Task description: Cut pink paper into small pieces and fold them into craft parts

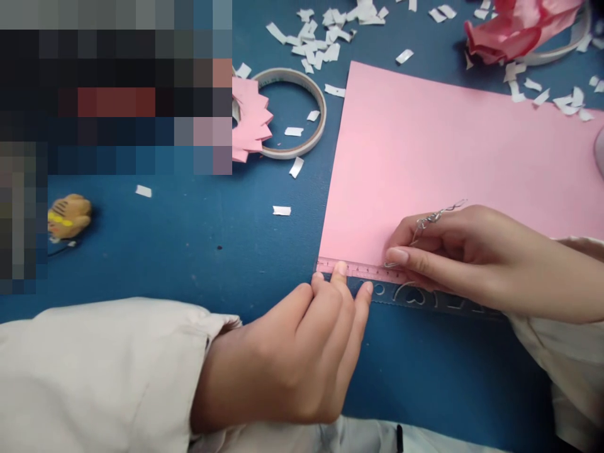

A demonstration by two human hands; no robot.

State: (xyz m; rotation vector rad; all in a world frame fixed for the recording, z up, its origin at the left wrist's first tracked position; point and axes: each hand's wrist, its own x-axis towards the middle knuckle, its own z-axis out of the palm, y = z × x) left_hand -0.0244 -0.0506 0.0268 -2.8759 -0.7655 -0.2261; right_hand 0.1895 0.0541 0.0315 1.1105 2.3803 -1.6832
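A clear plastic ruler (pixel 389 294) with stencil cut-outs lies along the near edge of a pink paper sheet (pixel 401 151). Fingertips of my left hand (pixel 292 352) press its left end down, the fingers bent and close together. Above the ruler, my right hand (pixel 453 258) pinches a thin twisted metal wire (pixel 433 218) between thumb and fingers. The wire's looped upper end sticks out over the knuckles, and its lower end is at the paper near the ruler's scale. My right hand covers part of the ruler.
Beyond the paper lie many white paper scraps (pixel 311 41), a tape roll (pixel 321 119) and a pleated pink paper piece (pixel 250 116). Crumpled pink paper (pixel 523 31) sits at the far right. A small yellow-brown toy (pixel 70 215) lies left on the blue table (pixel 212 207).
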